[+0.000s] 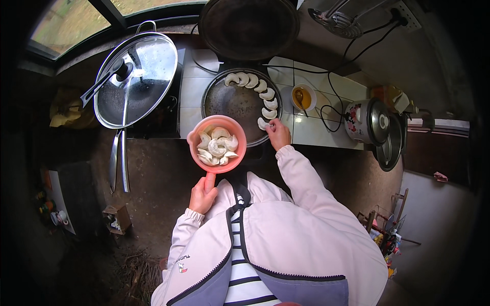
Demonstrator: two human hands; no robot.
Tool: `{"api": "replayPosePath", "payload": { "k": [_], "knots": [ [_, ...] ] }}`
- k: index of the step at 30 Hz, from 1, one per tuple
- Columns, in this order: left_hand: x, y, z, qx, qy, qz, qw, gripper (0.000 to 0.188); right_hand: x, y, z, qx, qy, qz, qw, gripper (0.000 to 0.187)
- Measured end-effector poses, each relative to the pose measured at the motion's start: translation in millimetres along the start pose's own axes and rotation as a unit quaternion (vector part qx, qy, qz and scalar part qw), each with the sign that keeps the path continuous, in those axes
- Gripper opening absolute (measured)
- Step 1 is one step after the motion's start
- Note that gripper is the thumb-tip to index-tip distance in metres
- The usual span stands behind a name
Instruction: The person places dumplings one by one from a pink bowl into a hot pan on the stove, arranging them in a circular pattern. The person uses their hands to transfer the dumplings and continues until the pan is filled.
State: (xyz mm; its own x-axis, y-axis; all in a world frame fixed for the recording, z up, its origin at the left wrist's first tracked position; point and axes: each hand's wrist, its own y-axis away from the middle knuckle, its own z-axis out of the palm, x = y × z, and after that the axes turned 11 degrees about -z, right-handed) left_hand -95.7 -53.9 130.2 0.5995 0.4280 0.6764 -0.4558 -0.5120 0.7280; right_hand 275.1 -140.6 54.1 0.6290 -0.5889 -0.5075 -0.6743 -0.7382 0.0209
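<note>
My left hand (202,196) is closed round the handle of a pink plastic ladle (192,138), held at the near left edge of a round electric griddle (219,104). Several pale, uncooked dumplings (220,145) are heaped in its bowl. With the fingertips of my right hand (278,134) I grip one dumpling (263,124) at the griddle's near right side, where it touches or nearly touches the cooking surface. Other dumplings (267,94) lie in a curved row along the far and right rim of the griddle.
The griddle's dark lid (248,25) stands raised behind it. A white bowl of yellow oil with a spoon (303,97) sits on the tiled counter to the right, near a rice cooker (367,121) and black cords (334,92). At left is a wok with a glass lid (136,80).
</note>
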Motion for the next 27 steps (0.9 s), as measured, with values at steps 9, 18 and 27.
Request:
{"api": "replayPosePath", "payload": {
  "k": [9, 18, 27],
  "knots": [
    [-3.0, 0.8, 0.1, 0.002, 0.004, 0.003, 1.0, 0.025, -17.4, -1.9, -5.0, -0.033, 0.041, -0.036, 0.998, 0.027],
    [-1.1, 2.9, 0.8, -0.001, 0.0, -0.001, 1.0, 0.025, -22.4, -5.7, -10.5, -0.057, 0.054, 0.011, 0.997, 0.027],
    [-12.2, -2.9, 4.2, 0.02, -0.009, 0.049, 0.999, 0.024, -91.5, 1.1, -48.9, -0.027, -0.132, -0.124, 0.983, 0.022]
  ]
}}
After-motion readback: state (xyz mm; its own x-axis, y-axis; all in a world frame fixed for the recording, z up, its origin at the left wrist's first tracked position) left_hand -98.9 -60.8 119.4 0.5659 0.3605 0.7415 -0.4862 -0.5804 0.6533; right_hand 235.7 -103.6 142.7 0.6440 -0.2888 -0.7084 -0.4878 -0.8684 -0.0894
